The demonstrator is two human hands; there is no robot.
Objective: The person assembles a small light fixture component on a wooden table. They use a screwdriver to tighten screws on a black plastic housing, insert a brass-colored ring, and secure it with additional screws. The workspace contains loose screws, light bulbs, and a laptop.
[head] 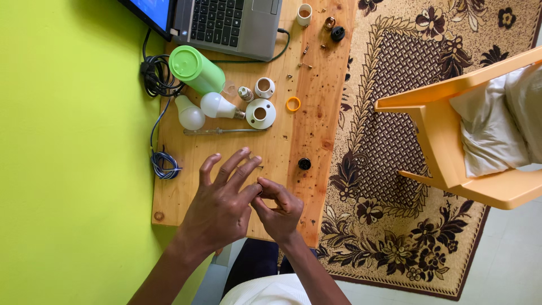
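Wooden table; both hands meet, anything held hidden.

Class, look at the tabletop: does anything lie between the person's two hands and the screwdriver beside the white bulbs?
Nothing visible does. Bare wood separates the left hand and right hand from the screwdriver; the bulbs lie beyond it.

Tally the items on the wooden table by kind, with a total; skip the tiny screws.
Laptop: 1
Green bottle: 1
Light bulbs: 2
White lamp bases: 3
Orange ring: 1
Screwdriver: 1
Black caps: 2
Total: 11
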